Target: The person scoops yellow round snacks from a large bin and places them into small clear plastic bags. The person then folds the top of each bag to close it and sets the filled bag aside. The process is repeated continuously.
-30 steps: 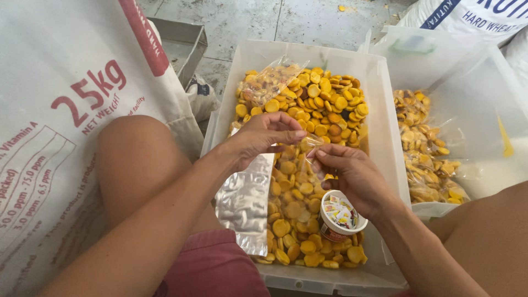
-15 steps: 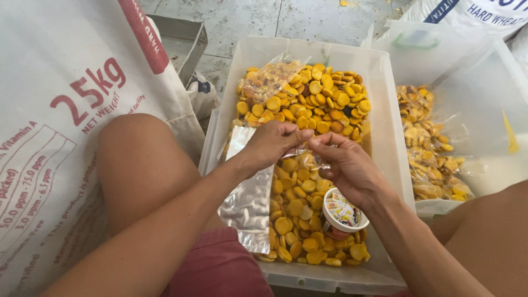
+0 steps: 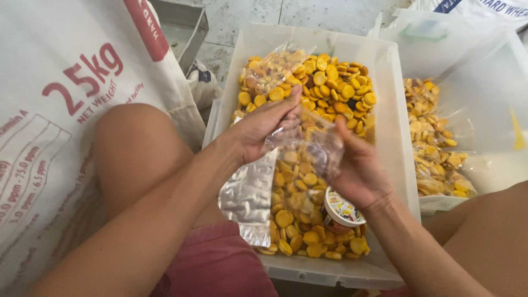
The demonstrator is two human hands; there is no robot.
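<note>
My left hand (image 3: 263,127) and my right hand (image 3: 356,171) together hold a small clear plastic bag (image 3: 311,137) over a translucent white bin (image 3: 385,104). The bin is full of small round yellow-orange biscuits (image 3: 335,85). Left fingers pinch the bag's upper edge; the right palm cups its other side. A small round tub (image 3: 341,210) with a colourful label lies on the biscuits just under my right wrist. A filled clear bag of biscuits (image 3: 272,69) rests at the bin's far left corner. A stack of silvery empty bags (image 3: 248,199) hangs over the bin's left wall.
A large white sack (image 3: 49,110) with red print stands at the left, against my left knee (image 3: 137,148). A second white bin (image 3: 495,88) at the right holds packed bags of biscuits (image 3: 434,137). A grey metal tray (image 3: 184,27) lies on the concrete floor behind.
Both hands have drawn the clear bag up and spread it apart between them. My right hand has turned so its palm cups the bag.
</note>
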